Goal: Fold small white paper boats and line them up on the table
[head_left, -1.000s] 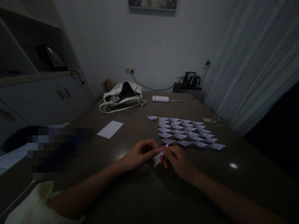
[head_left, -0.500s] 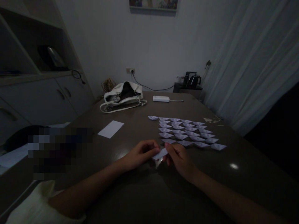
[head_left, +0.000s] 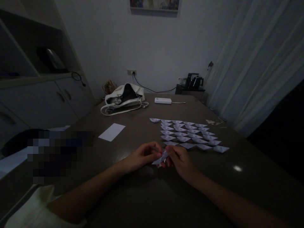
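Observation:
A small folded white paper boat (head_left: 160,159) is pinched between my two hands, just above the table. My left hand (head_left: 144,155) grips its left side between thumb and fingers. On its right side my right hand (head_left: 181,161) holds it the same way, fingertips partly hidden behind the paper. Beyond my hands stand several rows of finished paper boats (head_left: 182,139), lined up on the dark table (head_left: 152,199). A flat white sheet of paper (head_left: 112,132) lies apart, to the left of the rows.
Farther back on the table are an open white handbag (head_left: 124,98) and a white power bank (head_left: 163,100) with a short cable. Small paper scraps (head_left: 213,122) lie near the right edge. A black kettle (head_left: 196,83) stands beyond the far right corner.
The paper between my hands has been turned and pulled, and its boat shape now shows more. My right hand has shifted slightly right. The rows of boats and the loose sheet stay put.

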Tool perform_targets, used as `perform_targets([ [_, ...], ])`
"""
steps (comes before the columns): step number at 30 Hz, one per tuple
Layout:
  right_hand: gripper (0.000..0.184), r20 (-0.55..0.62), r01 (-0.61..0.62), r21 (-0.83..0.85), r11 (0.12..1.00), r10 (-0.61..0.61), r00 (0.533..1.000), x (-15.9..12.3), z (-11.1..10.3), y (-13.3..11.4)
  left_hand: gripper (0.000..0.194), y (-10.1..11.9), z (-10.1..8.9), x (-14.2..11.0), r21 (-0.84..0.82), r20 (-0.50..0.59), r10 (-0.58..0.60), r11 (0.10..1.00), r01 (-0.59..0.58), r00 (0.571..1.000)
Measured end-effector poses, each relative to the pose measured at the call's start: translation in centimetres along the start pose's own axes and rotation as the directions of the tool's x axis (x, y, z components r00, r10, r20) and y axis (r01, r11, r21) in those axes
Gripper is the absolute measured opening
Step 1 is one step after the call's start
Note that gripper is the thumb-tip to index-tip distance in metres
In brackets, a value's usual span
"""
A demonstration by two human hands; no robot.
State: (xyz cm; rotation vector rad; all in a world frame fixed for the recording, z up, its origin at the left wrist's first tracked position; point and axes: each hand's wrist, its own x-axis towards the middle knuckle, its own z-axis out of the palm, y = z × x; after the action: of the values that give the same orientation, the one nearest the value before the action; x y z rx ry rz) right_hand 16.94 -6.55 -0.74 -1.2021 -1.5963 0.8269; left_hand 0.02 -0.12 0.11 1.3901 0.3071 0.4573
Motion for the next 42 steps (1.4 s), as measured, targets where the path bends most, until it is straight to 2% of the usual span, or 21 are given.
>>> perform_targets([
  [4,0.046,-0.001,0.006,0.035,0.999,-0.006,1.000,0.0,0.0,0.2,0.018,0.0,0.0,0.0,-0.018,0.012,0.008,1.000,-0.007,1.000],
  [7,0.043,-0.008,0.013,0.081,0.997,-0.013,1.000,0.1,0.1,0.2,0.019,-0.2,-0.1,0.2,-0.003,-0.017,0.020,1.000,-0.020,1.000],
  [10,0.039,-0.015,0.003,0.117,0.993,-0.001,1.000,0.2,0.1,-0.1,0.022,-0.3,-0.1,0.3,0.021,-0.103,0.041,0.999,-0.039,0.994],
  [14,0.029,-0.053,-0.055,0.158,0.986,0.064,0.997,0.5,0.1,-0.1,0.026,-0.2,-0.1,0.5,0.072,-0.258,0.078,0.996,-0.061,0.963],
  [17,0.026,-0.061,-0.100,0.194,0.976,0.114,0.992,0.7,0.1,0.4,0.027,0.1,-0.1,0.5,0.090,-0.301,0.077,0.995,-0.052,0.951],
  [26,0.018,-0.070,-0.097,0.159,0.982,0.109,0.992,1.0,-0.2,0.6,0.025,-0.2,-0.4,0.7,0.129,-0.327,0.080,0.991,-0.040,0.942],
  [36,0.020,-0.110,-0.065,0.088,0.994,0.075,0.991,0.7,-0.1,0.7,0.018,-0.3,-0.4,0.8,0.136,-0.361,-0.022,0.988,0.076,0.932],
  [42,0.018,-0.107,-0.066,0.086,0.994,0.075,0.991,0.8,-0.1,0.4,0.020,-0.1,-0.3,0.6,0.155,-0.363,-0.004,0.986,0.064,0.932],
])
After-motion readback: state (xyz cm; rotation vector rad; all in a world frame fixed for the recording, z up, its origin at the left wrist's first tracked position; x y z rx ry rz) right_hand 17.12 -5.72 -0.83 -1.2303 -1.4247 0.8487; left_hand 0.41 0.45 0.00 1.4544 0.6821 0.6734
